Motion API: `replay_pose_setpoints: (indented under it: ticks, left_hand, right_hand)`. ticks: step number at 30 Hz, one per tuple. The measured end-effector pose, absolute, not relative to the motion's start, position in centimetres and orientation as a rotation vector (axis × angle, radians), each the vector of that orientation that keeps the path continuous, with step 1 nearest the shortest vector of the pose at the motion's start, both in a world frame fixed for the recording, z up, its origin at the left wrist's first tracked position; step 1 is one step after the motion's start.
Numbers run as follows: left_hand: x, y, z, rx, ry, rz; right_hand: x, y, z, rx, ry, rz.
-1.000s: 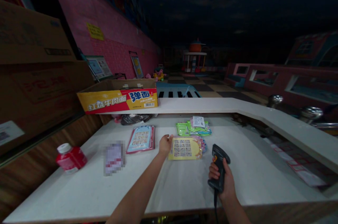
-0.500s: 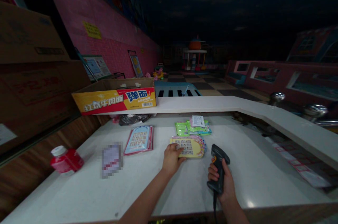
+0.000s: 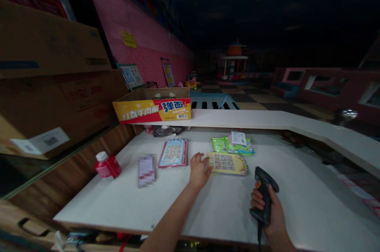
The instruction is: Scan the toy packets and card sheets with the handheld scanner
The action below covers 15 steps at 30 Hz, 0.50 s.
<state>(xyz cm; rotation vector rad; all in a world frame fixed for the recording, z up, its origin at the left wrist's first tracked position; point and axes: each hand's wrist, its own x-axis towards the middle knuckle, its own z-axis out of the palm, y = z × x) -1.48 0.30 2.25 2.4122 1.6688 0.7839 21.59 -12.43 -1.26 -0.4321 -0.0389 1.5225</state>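
Observation:
My left hand [image 3: 199, 169] is at the left end of a yellow card [image 3: 227, 163] printed with a grid of QR-like codes. Its fingers are bent and apart, with the tips by the card's edge. My right hand [image 3: 271, 208] is wrapped round the grip of a black handheld barcode scanner [image 3: 264, 194], its head raised and its cord hanging down. Just behind the yellow card lie green packets [image 3: 219, 144] with a white labelled packet [image 3: 238, 138] on top. A blue card of codes on a red-edged stack [image 3: 175, 153] lies left of my left hand.
On the white counter [image 3: 124, 204] stand a red bottle [image 3: 108, 167] with a white cap and a blurred-out item [image 3: 146, 170]. A raised ledge [image 3: 237, 117] runs behind, bearing an open noodle carton [image 3: 152, 109]. Large cardboard boxes [image 3: 53, 85] are stacked at left.
The view has turned left, so things sit further right. My left hand has slid leftward off the yellow card to its edge. My right hand still holds the barcode scanner.

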Motion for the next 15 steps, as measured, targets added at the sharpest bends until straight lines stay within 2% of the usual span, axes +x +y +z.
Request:
replay_pose_setpoints:
  ticks: [4,8,15]
  left_hand:
    - [-7.5,0.8,3.9,2.224,2.171,0.863]
    - [-12.2,1.1,4.9,1.883,2.595,0.743]
    - [-14.8,0.1,5.8,1.674,2.671,0.451]
  right_hand:
    - [21.8,-12.7,-1.8,-0.405,-0.006,1.548]
    - [21.7,-12.9,-2.0,-0.391,0.016,1.557]
    - [21.4,-12.9,-1.9,-0.416,0.034,1.535]
